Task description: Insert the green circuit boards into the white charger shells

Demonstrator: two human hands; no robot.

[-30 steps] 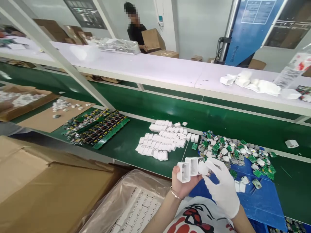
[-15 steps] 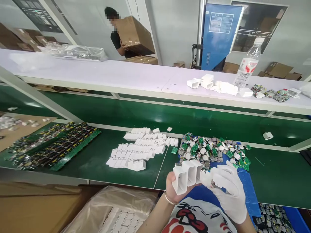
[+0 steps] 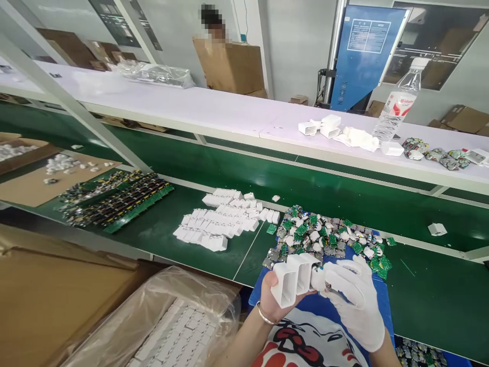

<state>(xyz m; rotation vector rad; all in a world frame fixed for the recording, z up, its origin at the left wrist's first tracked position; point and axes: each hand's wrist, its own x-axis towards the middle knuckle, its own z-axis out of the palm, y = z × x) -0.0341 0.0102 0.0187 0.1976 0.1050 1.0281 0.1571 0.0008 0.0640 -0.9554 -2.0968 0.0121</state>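
My bare left hand (image 3: 275, 300) holds a row of white plastic charger shells (image 3: 293, 278), open ends facing me. My right hand (image 3: 353, 300), in a white glove, pinches a small part against the right end of that row. Both hands hover over a blue tray (image 3: 382, 306) at the near edge of the green belt. Just beyond lies a pile of small green circuit boards with silver parts (image 3: 324, 237). Left of the pile, white shells lie in neat rows (image 3: 217, 224).
Panels of circuit boards (image 3: 118, 201) lie at the left on the belt. A plastic-lined carton of white shells (image 3: 179, 331) stands at my lower left. On the white shelf are loose shells (image 3: 332, 130) and a water bottle (image 3: 397, 107). A person carries a cardboard box (image 3: 229, 63) behind.
My view swung right and then back left. My hands stayed together on the shell row. The person behind lifted the box and turned with it.
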